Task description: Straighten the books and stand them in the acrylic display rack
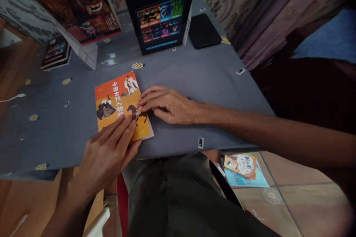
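An orange and yellow book (pixel 119 96) with Chinese lettering, robed figures and a horse on its cover lies closed on the grey cloth-covered table (pixel 178 70). My left hand (pixel 111 146) rests flat over its lower part, fingers stretched out and covering part of the title. At the book's right edge, my right hand (pixel 167 103) touches the cover with its fingertips, fingers extended and the palm over the cloth. A few pages show slightly past the cover at the lower right corner.
Behind the book, a black printed panel (pixel 164 18) and a picture of a red mask (pixel 80 3) stand in clear holders. A dark flat device (pixel 204 30) lies far right, stacked booklets (pixel 57 52) far left. More books (pixel 244 170) lie on the tiled floor.
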`<move>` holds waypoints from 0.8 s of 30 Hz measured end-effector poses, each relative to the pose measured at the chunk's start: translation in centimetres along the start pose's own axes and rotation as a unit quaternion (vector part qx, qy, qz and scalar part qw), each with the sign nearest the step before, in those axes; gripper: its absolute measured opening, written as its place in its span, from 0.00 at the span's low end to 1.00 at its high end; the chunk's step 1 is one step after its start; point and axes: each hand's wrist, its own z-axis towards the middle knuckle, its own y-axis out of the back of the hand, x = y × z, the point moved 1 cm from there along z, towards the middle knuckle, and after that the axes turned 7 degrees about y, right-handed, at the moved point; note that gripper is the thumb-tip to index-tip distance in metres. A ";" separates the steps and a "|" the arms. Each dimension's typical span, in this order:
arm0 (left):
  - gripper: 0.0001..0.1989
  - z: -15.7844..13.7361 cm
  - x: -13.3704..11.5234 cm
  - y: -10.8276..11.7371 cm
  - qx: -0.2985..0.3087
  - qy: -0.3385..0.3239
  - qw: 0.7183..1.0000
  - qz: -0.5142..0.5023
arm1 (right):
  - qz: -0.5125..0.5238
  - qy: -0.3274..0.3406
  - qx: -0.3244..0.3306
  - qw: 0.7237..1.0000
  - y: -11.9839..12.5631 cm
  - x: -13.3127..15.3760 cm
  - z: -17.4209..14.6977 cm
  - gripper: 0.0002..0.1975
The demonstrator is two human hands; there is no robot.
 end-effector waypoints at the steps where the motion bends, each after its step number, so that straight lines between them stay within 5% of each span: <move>1: 0.18 0.0 0.0 0.1 0.003 -0.005 1.000 0.001 | 0.010 0.001 0.000 1.000 0.1 0.2 0.0 0.21; 8: 0.17 -0.1 -0.1 -0.1 -0.025 -0.017 1.000 0.009 | 0.030 0.013 -0.007 0.999 -0.2 2.0 0.5 0.11; 15: 0.20 -0.5 0.1 -0.6 -0.037 -0.003 0.999 -0.008 | -0.097 0.075 0.056 0.991 -1.7 3.4 -0.2 0.11; 19: 0.20 -1.0 1.8 -0.9 -0.001 0.017 0.997 -0.075 | -0.080 0.048 0.062 0.994 -1.7 3.4 -0.3 0.09; 24: 0.21 -1.6 5.6 -2.4 0.012 0.137 0.985 -0.102 | -0.062 -0.038 0.038 0.997 -1.1 3.0 0.5 0.10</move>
